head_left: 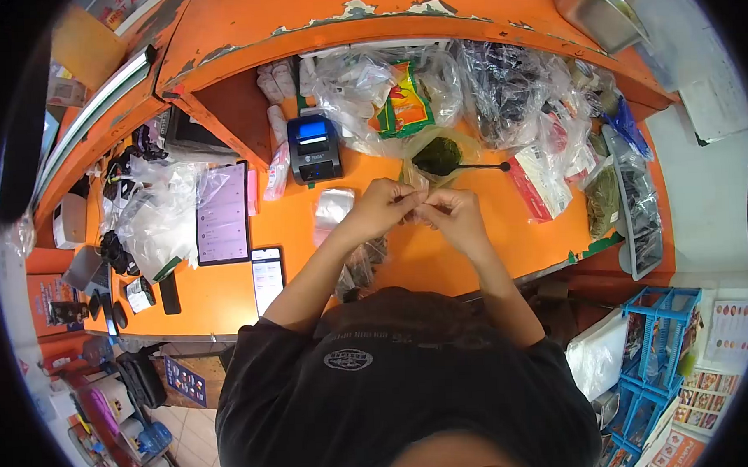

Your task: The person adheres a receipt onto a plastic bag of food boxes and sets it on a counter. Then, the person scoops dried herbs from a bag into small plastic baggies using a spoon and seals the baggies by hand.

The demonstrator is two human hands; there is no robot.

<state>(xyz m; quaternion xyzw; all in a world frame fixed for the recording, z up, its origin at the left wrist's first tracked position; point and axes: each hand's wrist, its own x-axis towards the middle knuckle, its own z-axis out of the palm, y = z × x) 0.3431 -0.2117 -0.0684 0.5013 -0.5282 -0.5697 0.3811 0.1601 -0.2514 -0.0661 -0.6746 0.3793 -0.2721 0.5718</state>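
Observation:
My left hand (pixel 385 207) and my right hand (pixel 457 218) meet over the orange counter, thumbs and fingertips pinched together. Between them is what looks like a small clear plastic bag (pixel 419 184), mostly covered by the fingers. Just beyond my hands stands an open plastic bag (pixel 451 138) of dark green flakes or powder (pixel 437 156). A black-handled spoon (pixel 484 166) rests in it, its handle pointing right. A stack of small clear bags (pixel 334 208) lies by my left wrist, and filled clear packets (pixel 363 265) sit partly under my left forearm.
A label printer (pixel 313 149) stands behind my left hand. A tablet (pixel 223 214) and a phone (pixel 268 278) lie to the left. Plastic bags and a green-yellow packet (pixel 403 103) fill the back shelf. A grey tray (pixel 634 208) stands at the right edge.

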